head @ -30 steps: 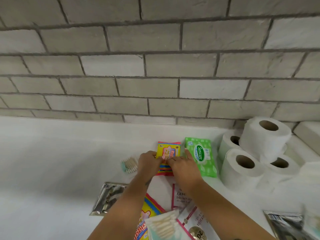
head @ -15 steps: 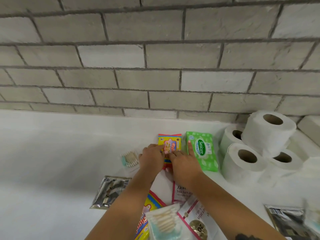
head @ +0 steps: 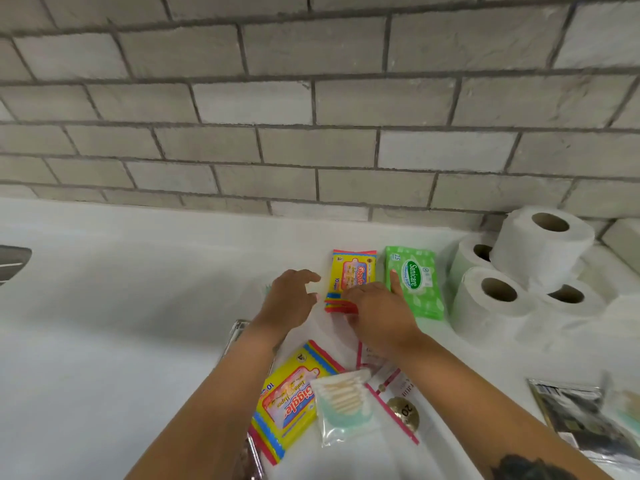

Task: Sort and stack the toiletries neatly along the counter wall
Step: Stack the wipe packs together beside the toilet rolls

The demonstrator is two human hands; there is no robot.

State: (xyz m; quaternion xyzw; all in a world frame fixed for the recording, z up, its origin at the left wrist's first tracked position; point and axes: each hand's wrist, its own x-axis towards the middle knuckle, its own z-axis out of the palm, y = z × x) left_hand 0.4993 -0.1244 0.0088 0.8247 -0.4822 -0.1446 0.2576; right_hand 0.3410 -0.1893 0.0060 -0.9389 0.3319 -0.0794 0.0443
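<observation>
- Since a moment ago, the left hand (head: 289,299) has lifted off the yellow wipes pack (head: 351,277) and now hangs just left of it, fingers spread, loosely curled and holding nothing.
- The right hand (head: 377,315) rests on the near end of that pack; its forefinger lies straight along the gap beside the green wipes pack (head: 414,282), while the other fingertips press the yellow pack's edge, not curled round it.
- More yellow-and-red edges show under those fingertips, so the pack seems to top a small stack, lying just short of the tiled wall (head: 311,133).
- To the right of the forefinger, past the green pack, the toilet rolls (head: 519,268) are piled together.
- Behind both wrists wait a second yellow pack (head: 294,400), a bag of cotton swabs (head: 343,403) partly over it, and flat sachets (head: 394,386).
- The step looks like squaring the yellow stack: she does well to push with flat fingertips, keeping its long side parallel to the green pack, so the soft packs do not slide askew.
- Next, the near yellow pack likely belongs on the same stack.
</observation>
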